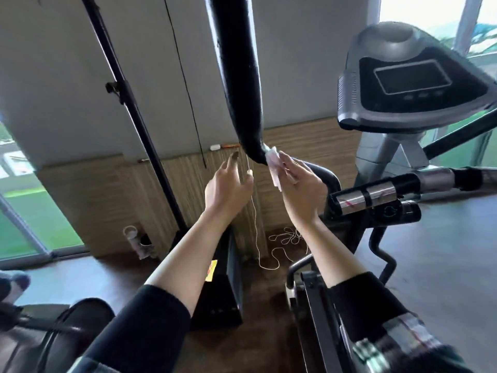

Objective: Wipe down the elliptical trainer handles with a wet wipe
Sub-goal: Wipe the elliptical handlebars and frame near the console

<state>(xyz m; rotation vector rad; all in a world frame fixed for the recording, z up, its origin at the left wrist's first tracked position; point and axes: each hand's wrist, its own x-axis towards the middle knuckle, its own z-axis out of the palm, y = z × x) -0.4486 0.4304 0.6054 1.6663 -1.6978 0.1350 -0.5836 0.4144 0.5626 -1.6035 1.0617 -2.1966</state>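
1. Dark brown floor [443, 251] and a wood-panel wall [304, 141] fill the room behind the person's arms.
2. At 12 o'clock, a long black foam handle [236, 76] comes down from the top to the middle of the view.
3. A white wet wipe [273, 164] sits at the low tip of the handle, touching it.
4. The person's right hand [298, 184] pinches the wipe at its fingertips, just at 4 o'clock from the handle tip.
5. The left hand [228, 184] is open with loose fingers and holds nothing. It floats near the handle tip, at 8 o'clock from it.
6. At 2 o'clock is the grey and black screen console [414, 76] of the trainer.
7. A thin white string [258, 238] hangs between the two arms.
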